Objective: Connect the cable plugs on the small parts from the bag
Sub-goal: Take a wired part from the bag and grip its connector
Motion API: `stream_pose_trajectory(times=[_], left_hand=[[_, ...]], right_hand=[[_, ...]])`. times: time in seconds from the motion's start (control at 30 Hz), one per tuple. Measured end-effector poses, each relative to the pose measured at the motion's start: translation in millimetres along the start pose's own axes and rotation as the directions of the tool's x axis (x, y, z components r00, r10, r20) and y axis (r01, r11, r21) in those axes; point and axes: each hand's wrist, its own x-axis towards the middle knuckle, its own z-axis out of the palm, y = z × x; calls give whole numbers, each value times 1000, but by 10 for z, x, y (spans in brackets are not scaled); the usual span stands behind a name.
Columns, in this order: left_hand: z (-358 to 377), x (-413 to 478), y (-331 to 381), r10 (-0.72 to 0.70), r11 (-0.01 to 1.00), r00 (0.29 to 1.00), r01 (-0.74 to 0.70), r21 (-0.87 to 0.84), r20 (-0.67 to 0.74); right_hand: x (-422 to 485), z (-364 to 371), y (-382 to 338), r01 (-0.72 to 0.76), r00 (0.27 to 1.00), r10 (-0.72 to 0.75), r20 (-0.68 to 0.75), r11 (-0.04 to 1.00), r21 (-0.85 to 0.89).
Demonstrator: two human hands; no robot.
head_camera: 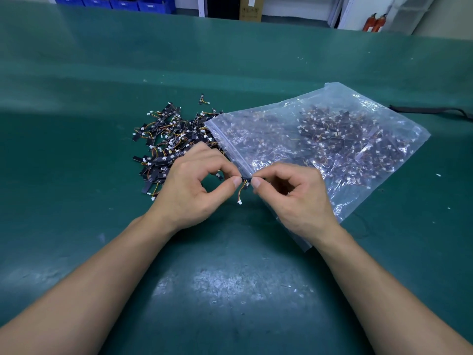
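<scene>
Head view, fingers: the thumb and forefinger of the left hand [189, 185] and of the right hand [294, 193] pinch one small black strip-shaped circuit part [246, 178] by its two ends. The other fingers of both hands are curled in.
Held part: one, flat and narrow, held level between the two hands above the table, just in front of the bag's mouth. Any print on it is too small to read.
Lead: one short bundle of thin orange and yellow wires [242, 192] droops from the held part.
Plug: one small white plastic plug [239, 201] at the lead's lower end, hanging free.
Loose pile [169, 144]: a heap of the same black strips with wires and white plugs, too tangled to count. It lies behind the left hand and reaches the bag's mouth.
Stray part [203, 99]: one, lying alone just beyond the pile.
Bag: one clear crinkled zip-seal plastic bag [332, 139], lying flat to the right of the pile and holding many more such parts, uncountable.
Table: one dark green smooth mat [102, 73], scuffed, with pale glare near the forearms.
Black strap [430, 110]: one, on the mat beyond the bag's right corner.
Background: four blue plastic bins [115, 2]; one brown cardboard box [251, 7], its print too blurred to read; two red fire extinguishers [375, 23].
</scene>
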Motion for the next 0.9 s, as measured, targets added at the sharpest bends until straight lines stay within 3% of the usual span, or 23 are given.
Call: stream_pose_trajectory(times=[0.9], left_hand=[[12,0,-2,-12,1000,1000,12,-9,-7]], right_hand=[[-15,0,-10,-10,1000,11,14,1000,-29]])
